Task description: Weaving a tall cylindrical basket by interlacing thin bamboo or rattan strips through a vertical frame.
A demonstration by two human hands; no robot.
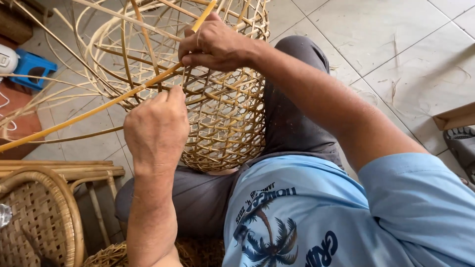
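Note:
An open-weave rattan basket (225, 116) lies on its side across my lap, its unfinished rim with loose strands pointing away from me. My right hand (215, 45) is closed on the weave near the rim and pinches a long rattan strip (94, 112) that runs down to the left. My left hand (157, 129) grips the basket's side just below that strip, fingers pressed to the weave. Both forearms cross in front of my blue shirt and grey trousers.
A woven rattan chair (42, 217) stands at the lower left. A blue box (30, 66) and a white object (7, 59) sit at the far left. A wooden piece (455, 117) and a dark sandal (461, 141) lie on the tiled floor at right.

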